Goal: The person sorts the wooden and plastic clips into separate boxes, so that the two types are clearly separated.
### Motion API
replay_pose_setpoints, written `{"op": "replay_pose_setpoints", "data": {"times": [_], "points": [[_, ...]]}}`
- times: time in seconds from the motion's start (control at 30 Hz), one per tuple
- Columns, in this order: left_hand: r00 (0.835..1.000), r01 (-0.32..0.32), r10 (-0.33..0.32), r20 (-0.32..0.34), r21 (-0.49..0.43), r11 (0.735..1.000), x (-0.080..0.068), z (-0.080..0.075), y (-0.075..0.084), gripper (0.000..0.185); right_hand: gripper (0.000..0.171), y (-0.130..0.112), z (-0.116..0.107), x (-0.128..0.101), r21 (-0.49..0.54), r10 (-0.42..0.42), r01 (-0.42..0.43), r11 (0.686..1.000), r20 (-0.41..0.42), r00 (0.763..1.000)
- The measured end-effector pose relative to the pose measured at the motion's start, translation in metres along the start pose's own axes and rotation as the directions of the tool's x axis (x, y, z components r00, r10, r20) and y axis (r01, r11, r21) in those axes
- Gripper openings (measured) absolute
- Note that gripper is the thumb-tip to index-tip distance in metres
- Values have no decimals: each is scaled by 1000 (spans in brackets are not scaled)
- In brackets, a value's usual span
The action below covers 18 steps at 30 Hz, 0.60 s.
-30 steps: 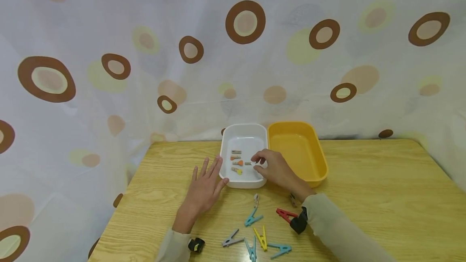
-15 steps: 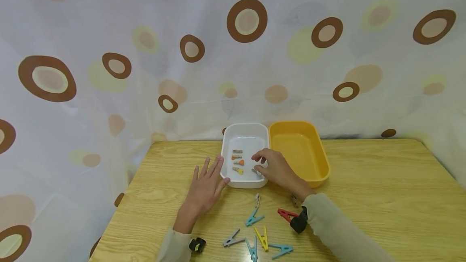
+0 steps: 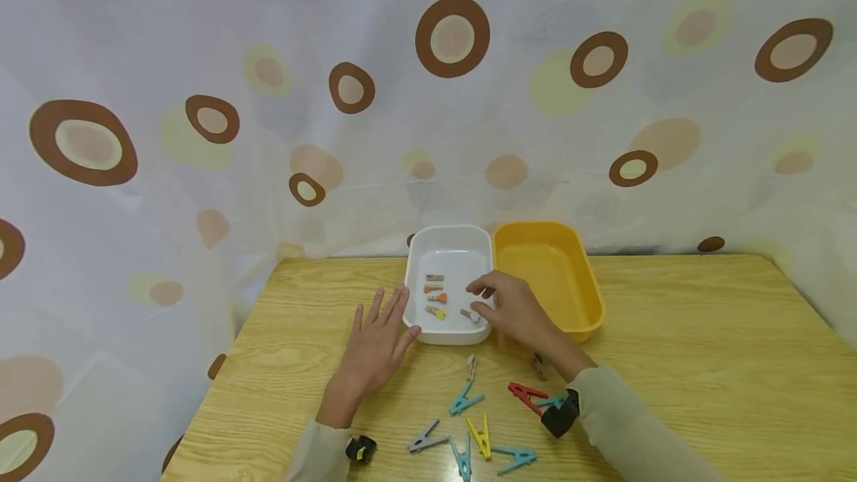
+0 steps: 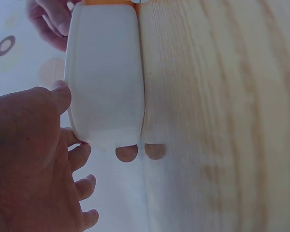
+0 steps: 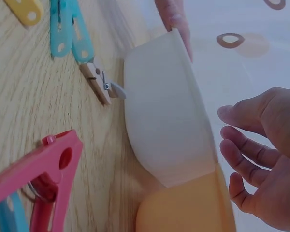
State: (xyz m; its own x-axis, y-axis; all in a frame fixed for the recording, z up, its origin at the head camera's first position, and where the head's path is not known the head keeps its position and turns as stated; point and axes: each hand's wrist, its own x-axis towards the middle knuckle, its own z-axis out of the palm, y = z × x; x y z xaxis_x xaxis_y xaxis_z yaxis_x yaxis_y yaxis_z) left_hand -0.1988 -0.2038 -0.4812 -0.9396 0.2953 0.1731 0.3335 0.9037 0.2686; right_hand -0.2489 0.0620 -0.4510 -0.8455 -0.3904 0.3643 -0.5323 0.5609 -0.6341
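Note:
My left hand (image 3: 375, 346) rests against the left side of the white tray (image 3: 447, 338), fingers spread; its thumb (image 4: 62, 94) touches the rim in the left wrist view. Over the tray's right side hovers my right hand (image 3: 514, 309), fingers loosely bent and apart, holding nothing in the right wrist view. Just below those fingers a small wooden clothespin (image 3: 470, 315) with a whitish ornament lies on the tray floor. On the left of the floor, several small clothespins lie in a column, among them an orange one (image 3: 438, 298) and a yellow one (image 3: 436, 312).
A yellow tray (image 3: 591, 296) adjoins the white one on the right. In front lie larger clothespins: red (image 5: 63, 169), yellow (image 3: 479, 437), grey (image 3: 427, 437) and several blue, one at the front (image 3: 462, 458). Two small wooden clothespins, one pale-topped (image 3: 472, 367), lie near the trays.
The small whitish-ornamented clothespin has shifted toward the tray's near right part and now lies free. My right hand has let go and drawn slightly right. The left hand stays put.

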Motion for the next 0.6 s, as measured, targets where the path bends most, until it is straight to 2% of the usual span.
{"op": "replay_pose_setpoints", "data": {"times": [0.37, 0.6], "points": [[1000, 1, -1, 1, -7, 1000, 0, 0, 1, 69, 23, -9, -17, -27, 17, -63, 65, 998, -96, 993], [1000, 5, -5, 5, -6, 1000, 0, 0, 1, 69, 25, -13, -24, -47, 17, -105, 109, 994, -172, 980]]}}
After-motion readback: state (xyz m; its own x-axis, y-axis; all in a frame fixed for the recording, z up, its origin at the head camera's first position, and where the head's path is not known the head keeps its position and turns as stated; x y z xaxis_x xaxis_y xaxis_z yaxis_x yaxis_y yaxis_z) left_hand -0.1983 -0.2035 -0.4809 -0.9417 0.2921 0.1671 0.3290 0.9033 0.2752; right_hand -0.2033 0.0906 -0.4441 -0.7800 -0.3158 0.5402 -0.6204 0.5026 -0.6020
